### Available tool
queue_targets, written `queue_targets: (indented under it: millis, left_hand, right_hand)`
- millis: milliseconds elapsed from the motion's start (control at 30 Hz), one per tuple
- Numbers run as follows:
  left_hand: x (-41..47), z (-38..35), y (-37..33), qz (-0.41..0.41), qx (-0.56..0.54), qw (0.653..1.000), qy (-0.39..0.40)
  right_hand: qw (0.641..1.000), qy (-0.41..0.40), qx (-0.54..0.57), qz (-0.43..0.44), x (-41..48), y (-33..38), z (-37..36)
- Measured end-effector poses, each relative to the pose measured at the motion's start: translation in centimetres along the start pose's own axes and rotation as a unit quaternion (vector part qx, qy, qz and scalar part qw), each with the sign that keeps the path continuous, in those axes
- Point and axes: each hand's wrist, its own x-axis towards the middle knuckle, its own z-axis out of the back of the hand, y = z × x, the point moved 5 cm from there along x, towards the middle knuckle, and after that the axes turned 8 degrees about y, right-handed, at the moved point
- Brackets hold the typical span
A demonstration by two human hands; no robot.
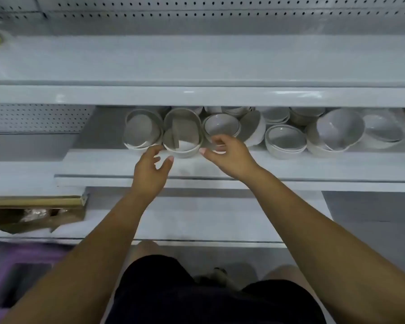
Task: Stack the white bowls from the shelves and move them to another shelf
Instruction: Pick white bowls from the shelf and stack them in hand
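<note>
Your left hand (150, 170) and right hand (230, 157) reach forward, side by side and apart.
Your left hand shows its back to you, fingers loosely bent, thumb spread to the right, gripping nothing. Your right hand sits slightly further forward, palm down, thumb stretched left toward the other hand, fingers bent forward with blurred tips. Your bare forearms (96, 244) run in from the bottom corners, converging toward the wrists.
</note>
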Motion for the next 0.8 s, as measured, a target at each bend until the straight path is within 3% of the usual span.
queue_targets:
  millis: [267,567,800]
  left_hand:
    - [4.1,-2.0,3.9,-0.076,-0.063,0.994,-0.046]
    - [6.6,-2.9,7.0,-0.126,-0.038,0.986,-0.097]
    - [7.3,-2.9,8.5,-0.119,0.008,0.985,-0.123]
  right_hand:
    - [0.998,-0.058,-0.002,0.039,6.3,0.7,-2.1]
    - [0.985,-0.088,-0.148,0.027,9.7,2.0,-4.4]
    - [0.981,-0.115,-0.154,-0.012,10.8,1.9,-4.2]
